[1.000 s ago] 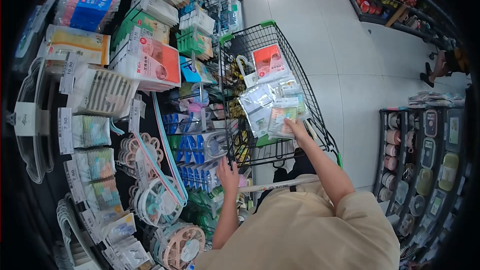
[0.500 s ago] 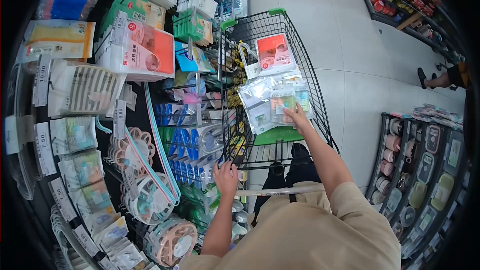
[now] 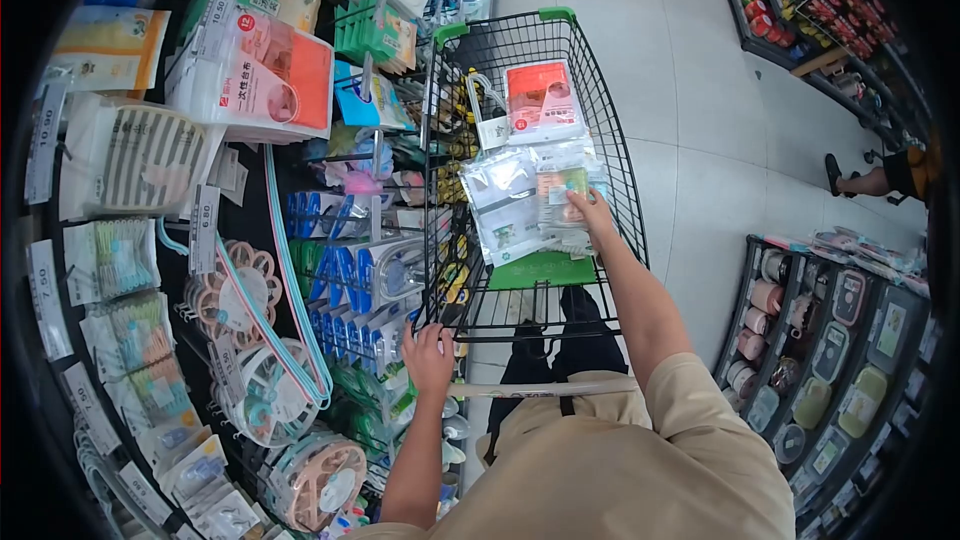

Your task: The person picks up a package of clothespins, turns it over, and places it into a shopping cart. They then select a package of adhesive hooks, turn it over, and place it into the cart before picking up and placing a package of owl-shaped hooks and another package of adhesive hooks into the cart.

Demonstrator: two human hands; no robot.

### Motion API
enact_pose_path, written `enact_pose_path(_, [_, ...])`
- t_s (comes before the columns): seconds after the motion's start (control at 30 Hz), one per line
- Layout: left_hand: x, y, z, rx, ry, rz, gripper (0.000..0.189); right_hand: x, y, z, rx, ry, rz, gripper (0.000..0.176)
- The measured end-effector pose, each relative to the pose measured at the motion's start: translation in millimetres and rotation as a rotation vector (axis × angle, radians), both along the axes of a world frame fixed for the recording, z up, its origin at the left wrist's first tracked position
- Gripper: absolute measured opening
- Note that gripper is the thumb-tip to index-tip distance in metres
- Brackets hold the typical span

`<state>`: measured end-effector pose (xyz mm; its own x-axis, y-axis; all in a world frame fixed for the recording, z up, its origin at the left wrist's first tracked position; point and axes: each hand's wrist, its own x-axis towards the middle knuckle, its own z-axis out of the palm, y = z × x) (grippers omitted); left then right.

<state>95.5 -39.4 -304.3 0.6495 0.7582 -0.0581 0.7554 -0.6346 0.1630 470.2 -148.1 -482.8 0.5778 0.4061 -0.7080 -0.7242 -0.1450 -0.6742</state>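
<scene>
My right hand (image 3: 592, 215) reaches into the shopping cart (image 3: 618, 140), its fingers closed on the edge of a small clear packet (image 3: 562, 185) with green and orange contents. Under and beside that packet lie a silvery-white plastic bag (image 3: 500, 200) and other packets, partly covered. Farther up in the cart is a red and white tablecloth packet (image 3: 543, 95), with a white looped handle (image 3: 485, 95) to its left. At the cart's near left corner, my left hand (image 3: 428, 358) has its fingers curled over the wire rim.
To the left, a shelf rack holds hanging packets (image 3: 120, 250), round plastic hangers (image 3: 265, 395) and price tags (image 3: 203, 230). On the right stands a shelf of food boxes and cups (image 3: 830, 360). Another person's leg (image 3: 865, 180) shows at the far right. Tiled floor (image 3: 700, 90) lies between.
The view has shifted slightly, with the left shelf sliding farther left in the frame. The small packet in my right hand is tilted and pressed lower among the other packets.
</scene>
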Motion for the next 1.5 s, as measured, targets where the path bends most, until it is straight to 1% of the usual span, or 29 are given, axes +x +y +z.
enact_pose_path(0.03, [1, -1, 0, -0.003, 0.003, 0.003, 0.019, 2, -3, -6, -0.003, -0.004, 0.005, 0.078])
enact_pose_path(0.1, [0, -1, -1, -0.010, 0.006, 0.006, 0.019, 5, -9, -9, 0.122, 0.044, -0.097, 0.073])
enact_pose_path(0.13, [-1, 0, -2, -0.010, 0.012, 0.003, 0.019, 8, -14, -7, 0.117, 0.040, -0.094, 0.073])
enact_pose_path(0.2, [-1, 0, -2, -0.020, 0.008, 0.011, 0.019, 12, -26, 0, 0.149, 0.166, -0.100, 0.064])
enact_pose_path(0.23, [-1, 0, -1, -0.023, 0.011, 0.014, 0.019, 11, -30, -7, 0.134, 0.155, -0.091, 0.059])
enact_pose_path(0.27, [0, 0, 0, -0.025, 0.015, 0.017, 0.019, 13, -36, -7, 0.133, 0.155, -0.088, 0.059])
enact_pose_path(0.33, [0, 1, 0, -0.031, 0.016, 0.019, 0.019, 15, -43, -1, -0.148, 0.205, 0.029, 0.060])
enact_pose_path(0.47, [0, 1, 2, -0.045, 0.020, 0.014, 0.019, 12, -43, -24, -0.194, 0.152, 0.033, 0.063])
enact_pose_path(0.5, [0, 1, 1, -0.045, 0.020, 0.016, 0.019, 11, -43, -42, -0.230, 0.119, -0.006, 0.062])
enact_pose_path(0.57, [-1, 2, 0, -0.026, 0.022, 0.003, 0.020, 9, -42, -53, -0.267, 0.086, -0.046, 0.062])
enact_pose_path(0.63, [-1, 1, -1, -0.021, 0.025, 0.001, 0.020, 7, -42, -62, -0.365, -0.015, -0.039, 0.069])
enact_pose_path(0.67, [-1, 1, -1, -0.015, 0.030, -0.001, 0.020, 6, -41, -66, -0.365, -0.014, -0.039, 0.069])
enact_pose_path(0.73, [0, 1, 1, -0.020, 0.031, 0.000, 0.020, 1, -42, -95, -0.648, -0.319, 0.055, 0.070])
enact_pose_path(0.77, [1, 1, 2, -0.023, 0.030, 0.002, 0.020, -3, -42, -103, -0.648, -0.318, 0.055, 0.070])
enact_pose_path(0.83, [1, 2, 2, -0.024, 0.027, 0.003, 0.019, -14, -31, -98, -0.821, -0.296, 0.002, 0.077])
enact_pose_path(0.87, [1, 2, 2, -0.026, 0.024, 0.006, 0.019, -19, -24, -91, -0.820, -0.296, 0.001, 0.077])
enact_pose_path(0.93, [0, 2, 1, -0.023, 0.024, 0.005, 0.019, -26, -8, -62, -0.933, -0.154, -0.268, 0.088])
enact_pose_path(0.97, [0, 1, 1, -0.021, 0.027, 0.004, 0.019, -31, -4, -64, -0.934, -0.152, -0.268, 0.088])
enact_pose_path(1.03, [0, 1, 0, -0.021, 0.027, 0.003, 0.019, -40, 3, -72, -0.742, -0.212, -0.613, 0.095])
enact_pose_path(1.07, [0, 2, 0, -0.020, 0.027, 0.002, 0.019, -42, 5, -76, -0.743, -0.211, -0.613, 0.095])
enact_pose_path(1.13, [-1, 2, 0, -0.017, 0.024, -0.002, 0.019, -43, 15, -44, -0.622, 0.056, -0.827, 0.093])
enact_pose_path(1.17, [0, 2, -1, -0.011, 0.019, -0.007, 0.018, -43, 19, -30, -0.623, 0.056, -0.827, 0.093])
enact_pose_path(1.2, [-1, 2, -1, -0.012, 0.019, -0.007, 0.018, -42, 22, -20, -0.700, 0.135, -0.834, 0.085])
enact_pose_path(1.23, [-1, 2, -2, -0.009, 0.021, -0.009, 0.018, -42, 24, -14, -0.777, 0.215, -0.839, 0.077])
enact_pose_path(1.27, [-2, 2, -3, -0.006, 0.023, -0.010, 0.018, -44, 20, -21, -0.777, 0.215, -0.838, 0.077])
enact_pose_path(1.33, [0, 2, -1, -0.003, 0.025, -0.008, 0.017, -51, 3, -59, 0.045, 0.267, -0.904, 0.061])
enact_pose_path(1.37, [1, 1, 0, 0.000, 0.027, -0.007, 0.017, -50, -2, -75, 0.043, 0.267, -0.901, 0.061])
enact_pose_path(1.43, [0, 2, -1, -0.012, 0.033, -0.006, 0.018, -46, -6, -87, 0.262, 0.408, -0.773, 0.046])
enact_pose_path(1.5, [-1, 2, -1, -0.028, 0.044, -0.004, 0.020, -43, -14, -89, 0.252, 0.457, -0.712, 0.048])
